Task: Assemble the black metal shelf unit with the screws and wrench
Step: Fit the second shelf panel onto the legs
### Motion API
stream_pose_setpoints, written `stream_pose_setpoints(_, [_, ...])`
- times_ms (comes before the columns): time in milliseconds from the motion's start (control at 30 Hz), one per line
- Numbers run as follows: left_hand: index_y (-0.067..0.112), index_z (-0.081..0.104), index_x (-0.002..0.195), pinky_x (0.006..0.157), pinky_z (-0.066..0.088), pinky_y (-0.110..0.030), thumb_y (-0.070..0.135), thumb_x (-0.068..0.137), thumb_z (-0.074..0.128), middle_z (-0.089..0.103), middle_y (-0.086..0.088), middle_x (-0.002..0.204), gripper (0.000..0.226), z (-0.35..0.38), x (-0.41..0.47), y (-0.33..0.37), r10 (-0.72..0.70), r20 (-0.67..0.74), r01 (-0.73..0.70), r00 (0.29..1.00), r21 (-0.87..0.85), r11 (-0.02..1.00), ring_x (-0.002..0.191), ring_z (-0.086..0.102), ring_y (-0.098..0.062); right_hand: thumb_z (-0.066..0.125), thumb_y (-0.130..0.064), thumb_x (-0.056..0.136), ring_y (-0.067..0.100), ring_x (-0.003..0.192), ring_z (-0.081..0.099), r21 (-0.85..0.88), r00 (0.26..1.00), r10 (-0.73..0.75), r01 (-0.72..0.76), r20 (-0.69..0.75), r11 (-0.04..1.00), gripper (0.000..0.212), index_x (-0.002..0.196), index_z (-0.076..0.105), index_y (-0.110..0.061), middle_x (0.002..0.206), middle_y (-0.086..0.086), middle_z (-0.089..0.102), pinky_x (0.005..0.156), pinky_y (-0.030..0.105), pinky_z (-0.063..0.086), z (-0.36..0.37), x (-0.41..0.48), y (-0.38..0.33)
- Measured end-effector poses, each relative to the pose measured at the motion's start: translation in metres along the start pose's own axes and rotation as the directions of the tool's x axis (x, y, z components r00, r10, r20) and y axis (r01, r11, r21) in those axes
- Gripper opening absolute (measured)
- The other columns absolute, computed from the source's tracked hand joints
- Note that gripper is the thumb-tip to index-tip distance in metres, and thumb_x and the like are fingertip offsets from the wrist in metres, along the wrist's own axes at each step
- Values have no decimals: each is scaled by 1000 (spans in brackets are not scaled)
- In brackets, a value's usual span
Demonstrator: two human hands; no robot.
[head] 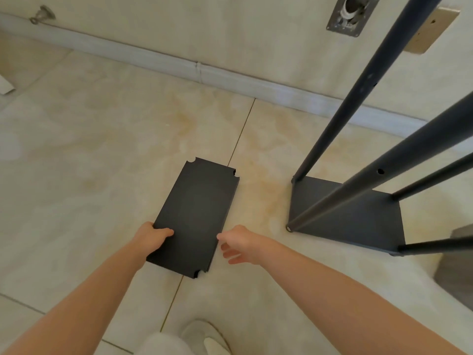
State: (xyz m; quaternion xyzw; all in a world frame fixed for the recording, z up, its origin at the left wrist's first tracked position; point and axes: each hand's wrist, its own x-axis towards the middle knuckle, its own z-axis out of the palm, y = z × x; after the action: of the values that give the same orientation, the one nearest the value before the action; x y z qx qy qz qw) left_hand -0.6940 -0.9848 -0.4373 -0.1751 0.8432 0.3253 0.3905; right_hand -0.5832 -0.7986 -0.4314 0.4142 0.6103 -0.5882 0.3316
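A black metal shelf panel with notched corners lies flat on the tiled floor in the middle of the view. My left hand grips its left long edge, thumb on top of the panel. My right hand hovers just beside the right long edge with fingers spread and relaxed, holding nothing. To the right stands the partly built shelf unit: a black base shelf on the floor with several black posts rising from its corners. No screws or wrench are in view.
A white baseboard and cream wall run along the back. A metal wall fitting is set in the wall up high. A grey object sits at the right edge. My white slipper is at the bottom.
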Motion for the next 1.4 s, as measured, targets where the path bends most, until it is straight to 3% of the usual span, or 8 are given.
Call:
stream_pose_setpoints(167, [10, 52, 121, 85, 45, -39, 10, 97, 61, 60, -6, 99, 25, 20, 0, 22, 76, 3, -76, 997, -6, 997, 90, 58, -26, 56, -23, 95, 19, 93, 59, 118, 995, 34, -23, -93, 993, 26, 117, 55, -9, 107, 7, 60, 80, 31, 54, -13, 7, -6])
stream_pose_setpoints(300, [8, 50, 136, 88, 46, -39, 7, 96, 61, 57, -8, 115, 41, 40, -3, 41, 131, 58, -130, 990, -34, 991, 104, 56, -29, 62, -17, 91, 17, 89, 58, 221, 987, 29, 7, -159, 975, 32, 122, 54, -9, 98, 1, 58, 88, 33, 54, -37, 8, -12])
stream_pose_setpoints(500, [11, 49, 117, 63, 44, -30, 11, 96, 61, 59, -4, 101, 24, 62, -14, 66, 191, 31, -186, 981, -118, 976, 83, 56, -17, 63, -10, 90, 27, 119, 53, 222, 968, -39, 96, -246, 970, 51, 138, 47, -10, 134, 7, 56, 105, 41, 45, -67, 1, -21])
stream_pose_setpoints(667, [6, 51, 128, 81, 51, -34, 16, 100, 61, 62, -8, 118, 32, 54, -38, 73, 246, -49, -250, 968, -239, 938, 100, 61, -23, 68, -5, 88, 28, 121, 53, 210, 960, -106, 163, -257, 964, 51, 136, 50, -10, 133, 7, 57, 103, 38, 45, -76, -15, -28])
stream_pose_setpoints(800, [-2, 58, 127, 99, 54, -44, 12, 100, 62, 68, -14, 118, 31, 32, -73, 80, 222, 18, -191, 975, -441, 877, 105, 67, -29, 68, -2, 88, 32, 109, 62, 489, 989, -60, 120, -136, 864, 42, 127, 54, -11, 121, 13, 62, 92, 47, 56, -80, -49, -38])
stream_pose_setpoints(1033, [-12, 64, 109, 59, 61, -30, -2, 92, 67, 71, -21, 108, 21, -29, -153, 101, 188, 134, -80, 973, -570, 818, 90, 70, -27, 63, 1, 91, 33, 88, 69, 668, 984, -180, 129, 8, 733, 24, 109, 55, -13, 107, 15, 65, 53, 39, 59, -87, -136, -61])
stream_pose_setpoints(1200, [-5, 63, 103, 47, 56, -28, 0, 96, 59, 70, -18, 94, 9, -62, -213, 122, 273, 107, -155, 956, -607, 779, 76, 68, -27, 63, 0, 91, 31, 79, 75, 661, 958, -282, 179, 52, 728, 29, 116, 54, -9, 105, 17, 66, 57, 41, 61, -100, -212, -72])
stream_pose_setpoints(1400, [-7, 61, 116, 72, 53, -36, -3, 97, 58, 69, -18, 106, 20, -82, -270, 132, 395, 10, -296, 919, -644, 705, 88, 68, -28, 63, -2, 91, 29, 88, 74, 499, 913, -384, 272, 137, 823, 35, 126, 58, -1, 114, 16, 65, 60, 35, 60, -136, -305, -54])
